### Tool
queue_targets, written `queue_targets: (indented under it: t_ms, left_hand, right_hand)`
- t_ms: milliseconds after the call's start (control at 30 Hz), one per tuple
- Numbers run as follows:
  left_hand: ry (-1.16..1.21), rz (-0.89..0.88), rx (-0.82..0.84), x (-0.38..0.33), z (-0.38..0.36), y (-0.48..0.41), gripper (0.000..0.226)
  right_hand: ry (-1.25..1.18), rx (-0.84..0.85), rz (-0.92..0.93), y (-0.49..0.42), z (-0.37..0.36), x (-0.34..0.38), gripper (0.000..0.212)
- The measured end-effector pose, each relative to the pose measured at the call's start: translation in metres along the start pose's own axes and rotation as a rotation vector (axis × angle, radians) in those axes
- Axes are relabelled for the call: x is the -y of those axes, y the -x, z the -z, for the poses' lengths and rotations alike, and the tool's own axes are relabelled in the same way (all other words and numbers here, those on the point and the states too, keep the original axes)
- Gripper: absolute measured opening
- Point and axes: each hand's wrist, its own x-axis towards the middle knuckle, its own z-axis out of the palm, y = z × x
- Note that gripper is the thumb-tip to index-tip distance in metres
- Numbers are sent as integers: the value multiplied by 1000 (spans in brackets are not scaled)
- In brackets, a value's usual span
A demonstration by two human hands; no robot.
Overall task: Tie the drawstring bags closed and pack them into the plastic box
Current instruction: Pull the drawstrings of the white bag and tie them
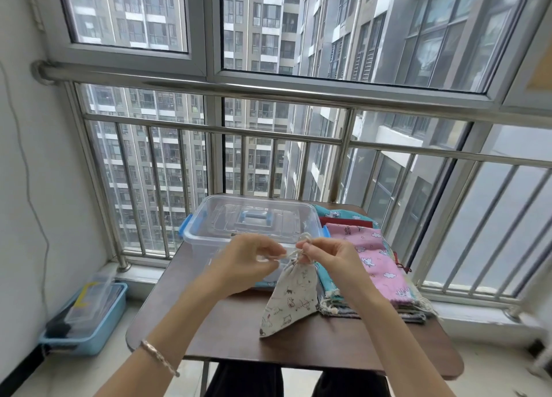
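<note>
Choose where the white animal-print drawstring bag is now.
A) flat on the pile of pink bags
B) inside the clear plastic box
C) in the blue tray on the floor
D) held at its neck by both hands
D: the left hand and the right hand both pinch the cord at the gathered neck of the white animal-print bag, in front of the plastic box.

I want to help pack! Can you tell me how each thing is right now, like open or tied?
White animal-print cloth drawstring bag: neck gathered, bottom on the brown table.
Left hand: pinching the bag's cord.
Right hand: pinching cord at the neck.
Clear plastic box with blue latches: on the table; lid unclear.
Pink cloud-print cloth bag: lying flat, not cinched.
</note>
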Motion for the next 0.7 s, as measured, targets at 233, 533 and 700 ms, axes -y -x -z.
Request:
queue_targets:
  t_ms: [233, 533, 700]
  left_hand:
    - [178, 56, 34, -11, -17, -10, 17]
    - [215, 135, 22, -2, -23, -9, 13]
    - [139, 79, 68, -4, -26, -10, 13]
  right_hand:
    - [60, 39, 29, 2, -2, 1, 9]
    - [253, 17, 131, 4, 2, -8, 26]
    - [607, -35, 342, 1, -1, -15, 17]
